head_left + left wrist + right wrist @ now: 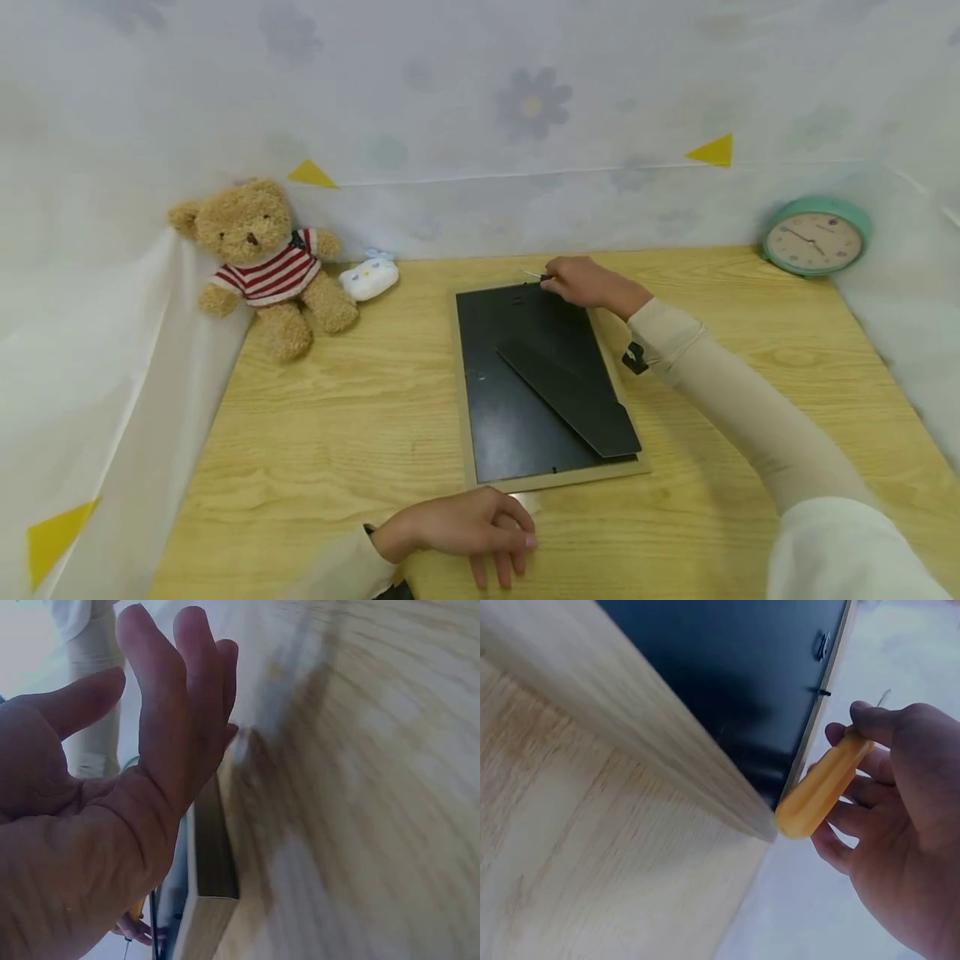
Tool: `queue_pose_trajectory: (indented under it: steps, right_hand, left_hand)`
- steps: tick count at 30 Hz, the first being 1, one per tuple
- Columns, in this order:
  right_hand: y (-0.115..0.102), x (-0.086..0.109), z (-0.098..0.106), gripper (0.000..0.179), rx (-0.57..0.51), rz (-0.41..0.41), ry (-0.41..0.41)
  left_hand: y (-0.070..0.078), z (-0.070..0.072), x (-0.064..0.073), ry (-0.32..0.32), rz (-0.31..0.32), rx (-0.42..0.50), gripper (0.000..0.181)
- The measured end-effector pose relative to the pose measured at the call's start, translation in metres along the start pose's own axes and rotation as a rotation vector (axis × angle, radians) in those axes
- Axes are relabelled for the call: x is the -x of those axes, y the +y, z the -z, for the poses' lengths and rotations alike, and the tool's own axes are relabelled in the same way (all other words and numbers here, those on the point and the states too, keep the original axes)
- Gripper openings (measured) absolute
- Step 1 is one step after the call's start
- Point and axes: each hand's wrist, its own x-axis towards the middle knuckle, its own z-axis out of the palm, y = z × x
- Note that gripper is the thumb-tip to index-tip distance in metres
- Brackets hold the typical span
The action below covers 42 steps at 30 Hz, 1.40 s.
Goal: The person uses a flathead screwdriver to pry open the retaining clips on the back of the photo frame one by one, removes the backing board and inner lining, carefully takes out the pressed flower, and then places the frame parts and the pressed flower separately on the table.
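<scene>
A picture frame point(551, 479) with a light wood border lies face down on the table, its black backing point(495, 417) and slanted stand leg point(573, 396) facing up. At its far right corner my right hand point(588, 283) holds a screwdriver point(821, 787) with a yellow handle, the thin metal shaft pointing left over the far edge. Small metal tabs point(823, 646) show along that edge in the right wrist view. Just off the near edge, my left hand point(476, 529) hovers low over the table with relaxed fingers and holds nothing.
A teddy bear point(258, 258) in a striped shirt sits at the back left beside a small white plush point(370, 277). A green round clock point(816, 237) stands at the back right. White floral cloth point(450, 108) walls in the wooden table point(322, 433).
</scene>
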Motion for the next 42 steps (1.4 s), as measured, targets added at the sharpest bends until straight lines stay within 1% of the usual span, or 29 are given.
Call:
queue_pose_trajectory:
  steps: [5, 9, 13, 16, 21, 27, 32, 38, 42]
  right_hand:
    - [0.006, 0.001, -0.001, 0.024, -0.063, -0.023, -0.011]
    - [0.007, 0.003, -0.002, 0.027, -0.073, -0.026, -0.013]
    - [0.009, 0.003, 0.003, 0.027, -0.061, -0.036, 0.009]
    - [0.01, 0.004, 0.01, 0.027, -0.062, -0.046, 0.031]
    - [0.017, 0.008, 0.014, 0.027, -0.059, -0.072, 0.045]
    - [0.026, 0.028, 0.01, 0.033, -0.091, -0.141, 0.085]
    - [0.035, 0.048, 0.005, 0.036, -0.109, -0.198, 0.134]
    - [0.044, 0.07, 0.002, 0.033, -0.097, -0.254, 0.198]
    - [0.047, 0.087, 0.001, 0.032, -0.094, -0.299, 0.232]
  left_hand:
    - [-0.008, 0.001, -0.001, 0.046, -0.008, 0.012, 0.039]
    - [-0.012, 0.003, -0.001, 0.035, -0.022, 0.045, 0.045]
    - [-0.011, 0.007, 0.0, 0.024, -0.04, 0.04, 0.049]
    - [-0.008, 0.013, 0.001, 0.056, -0.049, 0.021, 0.048]
    - [-0.004, 0.019, 0.005, 0.116, -0.054, 0.03, 0.045]
    - [-0.007, 0.025, 0.009, 0.157, -0.066, 0.021, 0.043]
    - [-0.007, 0.033, 0.014, 0.215, -0.044, 0.012, 0.044]
    - [-0.003, 0.049, 0.018, 0.298, -0.034, -0.028, 0.044]
    - [-0.002, 0.062, 0.02, 0.362, -0.054, -0.081, 0.044]
